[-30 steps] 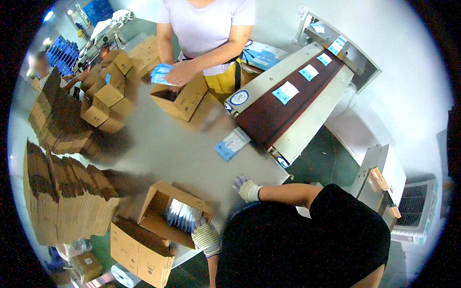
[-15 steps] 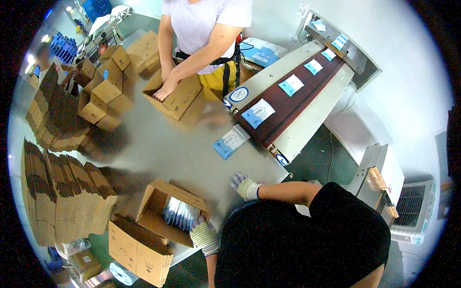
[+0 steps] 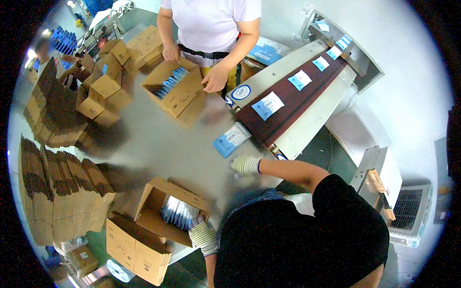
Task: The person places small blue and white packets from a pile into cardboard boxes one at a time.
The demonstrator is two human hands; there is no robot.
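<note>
The gloved right hand point(image 3: 246, 165) is now extended, open and empty, toward the blue packet point(image 3: 231, 139) at centre frame; the left hand point(image 3: 203, 235) is rested, fingers curled, on the open carton point(image 3: 165, 211) at lower left.

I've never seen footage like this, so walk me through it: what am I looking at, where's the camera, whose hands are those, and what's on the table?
The round, bent picture comes from a fisheye camera worn on a person's head, looking down. That person, in a dark top, wears knit gloves. Their left hand rests at the open cardboard box of blue-and-white packets. Their right hand reaches over the grey table, near a packet lying at the end of a dark conveyor belt that carries more packets. Neither hand clearly holds anything. Across the table a co-worker handles another packed box. Flat cartons are stacked to the left.
</note>
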